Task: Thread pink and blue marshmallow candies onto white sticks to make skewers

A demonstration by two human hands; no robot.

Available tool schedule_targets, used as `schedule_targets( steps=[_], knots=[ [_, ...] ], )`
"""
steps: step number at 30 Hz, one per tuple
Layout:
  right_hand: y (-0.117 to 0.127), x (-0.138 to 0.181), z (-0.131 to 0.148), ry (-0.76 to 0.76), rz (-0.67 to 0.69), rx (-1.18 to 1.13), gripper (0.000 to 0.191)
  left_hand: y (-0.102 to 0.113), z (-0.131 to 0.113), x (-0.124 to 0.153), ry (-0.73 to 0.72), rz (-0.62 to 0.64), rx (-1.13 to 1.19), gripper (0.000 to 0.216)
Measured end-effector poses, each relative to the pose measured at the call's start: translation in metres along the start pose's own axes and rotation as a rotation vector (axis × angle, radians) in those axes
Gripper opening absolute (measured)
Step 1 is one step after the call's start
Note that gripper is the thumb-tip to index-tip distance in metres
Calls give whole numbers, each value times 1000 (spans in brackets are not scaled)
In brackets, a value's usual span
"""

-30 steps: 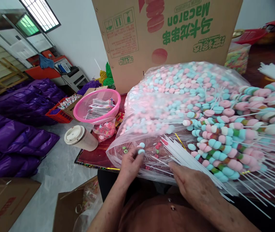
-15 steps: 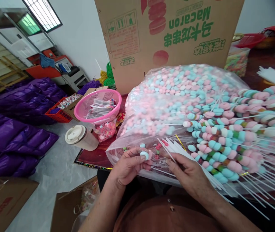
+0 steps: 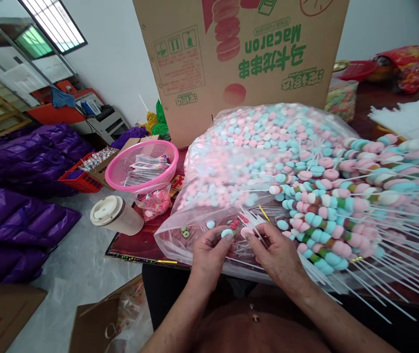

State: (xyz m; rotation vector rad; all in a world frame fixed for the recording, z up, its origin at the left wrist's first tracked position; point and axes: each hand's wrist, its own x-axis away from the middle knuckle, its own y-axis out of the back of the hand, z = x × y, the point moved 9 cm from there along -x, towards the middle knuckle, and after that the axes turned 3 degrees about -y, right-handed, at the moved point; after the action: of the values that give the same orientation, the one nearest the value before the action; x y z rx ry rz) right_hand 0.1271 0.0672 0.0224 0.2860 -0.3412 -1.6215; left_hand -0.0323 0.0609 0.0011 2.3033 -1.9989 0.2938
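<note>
My left hand (image 3: 209, 255) is closed, pinching a blue marshmallow candy (image 3: 226, 234) at its fingertips. My right hand (image 3: 274, 252) is closed on a pink candy (image 3: 247, 232) and a bundle of thin white sticks (image 3: 255, 219). Both hands meet over the clear plastic at the near table edge. A big clear bag of pink and blue candies (image 3: 253, 147) lies just beyond them. Finished candy skewers (image 3: 338, 211) are piled to the right, sticks pointing toward me.
A large Macaron carton (image 3: 231, 59) stands behind the bag. A pink basket (image 3: 141, 164), a lidded cup (image 3: 116, 215) and a small bag of red candies (image 3: 154, 203) sit at left. Purple bags (image 3: 21, 196) and cardboard boxes (image 3: 99, 323) lie on the floor. More white sticks (image 3: 411, 117) are at far right.
My hands have come together in front of me. The left hand lifted a blue candy from the plastic; the right hand gathered sticks and now pinches a pink candy.
</note>
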Motion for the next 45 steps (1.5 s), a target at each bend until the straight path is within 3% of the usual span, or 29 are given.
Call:
schedule_targets(
  steps=[2,5,8,10,15,18,21,27,31,35,41,45],
  knots=[
    [-3,0,2,-10,-22,-51,29,-1,-18,4,-252,-55,-274,29],
    [-23,1,-3,-120,104,-332,29,-15,-36,19,-603,-12,-590,31],
    [-43,8,-14,-313,260,-642,31,-28,-38,31,-749,130,-630,38],
    [-47,12,-19,-387,301,-768,33,-28,-35,29,-667,179,-544,37],
    [-42,15,-15,-338,358,-818,30,-16,-17,13,-196,122,-37,14],
    [-41,16,-13,-328,393,-831,28,-19,-9,10,-35,139,207,22],
    [-41,16,-12,-319,412,-817,28,-20,-12,11,-72,182,198,25],
    [-41,17,-7,-283,417,-782,29,-21,-29,18,-300,208,-135,20],
    [-44,20,-12,-389,432,-889,30,-26,-18,17,-112,274,88,44],
    [-45,21,-15,-405,414,-883,33,-33,-7,17,60,325,188,23],
    [-47,16,-18,-355,362,-779,34,-31,-4,13,40,223,180,22],
    [-20,14,-12,-182,314,-421,29,-17,6,5,106,74,259,21]
  ],
)
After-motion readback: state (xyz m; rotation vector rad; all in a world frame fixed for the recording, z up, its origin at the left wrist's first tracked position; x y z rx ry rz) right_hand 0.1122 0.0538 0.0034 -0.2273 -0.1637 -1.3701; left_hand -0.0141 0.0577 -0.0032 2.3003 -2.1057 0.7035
